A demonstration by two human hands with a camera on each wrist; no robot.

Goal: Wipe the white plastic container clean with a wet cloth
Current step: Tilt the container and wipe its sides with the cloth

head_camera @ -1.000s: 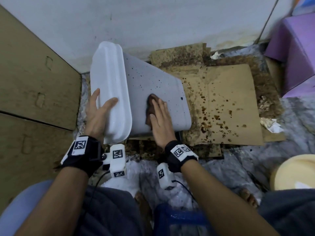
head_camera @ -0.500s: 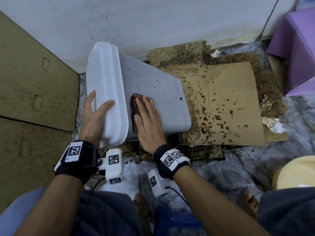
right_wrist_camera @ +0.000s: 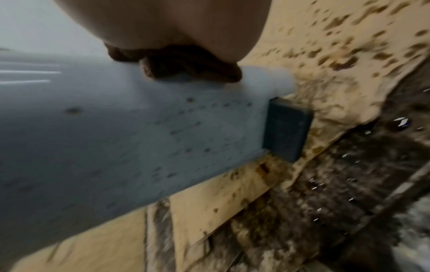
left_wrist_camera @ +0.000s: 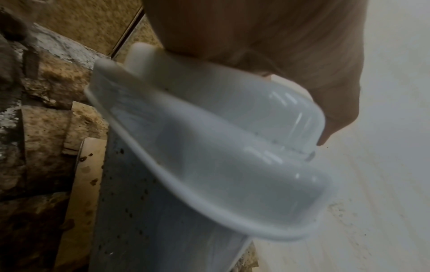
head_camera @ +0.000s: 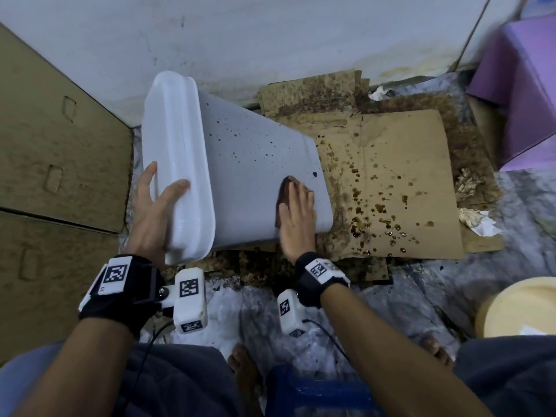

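The white plastic container (head_camera: 249,164) lies on its side on stained cardboard, its lid (head_camera: 177,145) at the left, dark specks across its upper side. My left hand (head_camera: 159,200) grips the lid end, thumb on the front and fingers behind the rim; the left wrist view shows the palm (left_wrist_camera: 279,46) over the lid (left_wrist_camera: 209,165). A brown cloth (head_camera: 284,191) sits under my right hand (head_camera: 298,206), which presses it flat near the container's base end. In the right wrist view the bunched cloth (right_wrist_camera: 186,64) rests on the container's side (right_wrist_camera: 116,128).
Spotted cardboard (head_camera: 391,182) spreads to the right. Brown boxes (head_camera: 54,152) stand at the left and a wall (head_camera: 270,40) behind. A purple box (head_camera: 523,94), crumpled paper (head_camera: 475,218) and a yellow round object (head_camera: 520,308) lie at the right. A dark block (right_wrist_camera: 286,128) sits under the container's base.
My right hand slid the cloth left toward the lid, then back right to the base end. The left hand kept its hold on the lid.
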